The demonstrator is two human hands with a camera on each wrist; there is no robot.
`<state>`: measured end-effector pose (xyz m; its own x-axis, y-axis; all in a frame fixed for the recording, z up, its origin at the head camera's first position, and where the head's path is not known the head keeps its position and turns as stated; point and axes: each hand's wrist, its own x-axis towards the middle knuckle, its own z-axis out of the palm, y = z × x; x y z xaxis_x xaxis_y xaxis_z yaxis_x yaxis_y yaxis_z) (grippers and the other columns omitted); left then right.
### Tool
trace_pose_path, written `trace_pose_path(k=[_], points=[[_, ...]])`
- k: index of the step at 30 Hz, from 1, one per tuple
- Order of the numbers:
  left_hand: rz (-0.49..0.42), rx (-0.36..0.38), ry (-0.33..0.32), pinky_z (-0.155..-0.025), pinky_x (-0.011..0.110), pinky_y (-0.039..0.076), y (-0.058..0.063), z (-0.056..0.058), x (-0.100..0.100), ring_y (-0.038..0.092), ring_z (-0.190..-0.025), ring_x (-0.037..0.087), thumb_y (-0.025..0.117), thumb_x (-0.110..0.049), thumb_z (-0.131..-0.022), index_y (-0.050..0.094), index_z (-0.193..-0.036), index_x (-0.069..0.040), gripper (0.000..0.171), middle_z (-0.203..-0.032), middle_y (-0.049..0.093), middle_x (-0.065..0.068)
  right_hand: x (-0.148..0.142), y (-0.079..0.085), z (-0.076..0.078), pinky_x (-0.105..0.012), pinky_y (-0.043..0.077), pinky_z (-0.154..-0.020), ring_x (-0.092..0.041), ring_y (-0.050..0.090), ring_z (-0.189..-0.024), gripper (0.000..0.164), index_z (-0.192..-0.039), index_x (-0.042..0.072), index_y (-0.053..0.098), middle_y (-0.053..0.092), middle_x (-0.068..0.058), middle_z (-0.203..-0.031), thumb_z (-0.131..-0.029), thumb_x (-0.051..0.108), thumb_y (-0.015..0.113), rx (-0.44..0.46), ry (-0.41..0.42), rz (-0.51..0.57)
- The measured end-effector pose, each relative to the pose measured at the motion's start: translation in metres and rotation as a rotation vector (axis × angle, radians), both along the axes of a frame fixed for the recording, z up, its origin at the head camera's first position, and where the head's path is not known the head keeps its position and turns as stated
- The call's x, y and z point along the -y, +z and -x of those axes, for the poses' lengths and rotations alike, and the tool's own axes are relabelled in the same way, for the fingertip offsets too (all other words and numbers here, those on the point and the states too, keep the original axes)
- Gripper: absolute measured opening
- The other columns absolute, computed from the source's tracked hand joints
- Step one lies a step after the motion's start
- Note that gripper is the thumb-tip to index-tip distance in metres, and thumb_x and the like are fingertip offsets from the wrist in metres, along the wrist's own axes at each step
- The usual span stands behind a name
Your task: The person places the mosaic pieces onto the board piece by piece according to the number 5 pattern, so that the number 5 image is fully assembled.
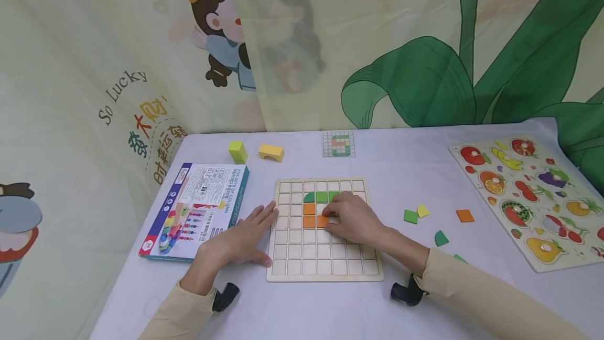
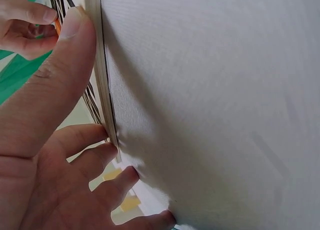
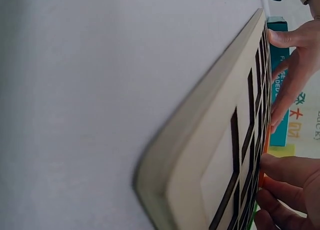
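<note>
A wooden grid board (image 1: 325, 266) lies on the table. On it, green square tiles (image 1: 322, 197) and a dark green rounded tile (image 1: 309, 197) form a row, with orange square tiles (image 1: 309, 209) below. My right hand (image 1: 354, 219) pinches an orange tile (image 1: 322, 221) at the board, beside the lower orange one; the right wrist view shows its orange edge (image 3: 261, 178) between thumb and finger. Fingers spread, my left hand (image 1: 240, 237) rests against the board's left edge, its thumb touching the rim (image 2: 102, 65).
Loose tiles lie right of the board: a green square (image 1: 410, 216), a yellow piece (image 1: 422, 210), an orange square (image 1: 464, 216) and a dark green piece (image 1: 441, 238). A fruit puzzle board (image 1: 542, 264), a boxed toy (image 1: 203, 203), a small pattern card (image 1: 338, 144) and two blocks (image 1: 271, 152) surround it.
</note>
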<state>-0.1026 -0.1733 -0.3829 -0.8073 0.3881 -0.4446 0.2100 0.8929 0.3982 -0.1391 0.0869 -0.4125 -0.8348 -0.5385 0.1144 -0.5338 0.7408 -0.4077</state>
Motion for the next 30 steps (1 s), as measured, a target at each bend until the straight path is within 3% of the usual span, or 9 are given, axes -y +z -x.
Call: trace_pose_path(k=[11,20,30], points=[[-0.013,0.009,0.008,-0.118,0.062,0.017,0.001,0.0,-0.003,0.006,-0.152,0.033,0.084,-0.022,-0.073,0.021,-0.155,-0.008,0.104,-0.165,0.006,0.006,-0.003,0.001,-0.001,-0.034,0.049,-0.082,-0.016,0.058,-0.092,0.018,-0.092,0.013,0.077,0.068,0.003,-0.091,-0.075,0.016,0.081,0.057,-0.035,0.015],[-0.006,0.017,0.017,-0.119,0.058,0.018,0.001,0.0,-0.003,0.006,-0.152,0.034,0.084,-0.023,-0.074,0.021,-0.155,-0.009,0.104,-0.165,0.006,0.006,-0.013,0.003,-0.002,-0.033,0.048,-0.081,-0.016,0.056,-0.093,0.019,-0.095,0.012,0.077,0.067,0.003,-0.092,-0.076,0.016,0.08,0.083,-0.029,0.032],[-0.014,0.015,0.013,-0.119,0.057,0.019,0.0,0.0,0.0,0.006,-0.152,0.035,0.084,-0.024,-0.074,0.02,-0.155,-0.009,0.104,-0.165,0.006,0.006,-0.07,0.016,0.007,-0.026,0.048,-0.072,-0.013,0.055,-0.089,0.028,-0.105,0.01,0.075,0.067,0.002,-0.097,-0.079,0.018,0.079,0.141,-0.051,0.058]])
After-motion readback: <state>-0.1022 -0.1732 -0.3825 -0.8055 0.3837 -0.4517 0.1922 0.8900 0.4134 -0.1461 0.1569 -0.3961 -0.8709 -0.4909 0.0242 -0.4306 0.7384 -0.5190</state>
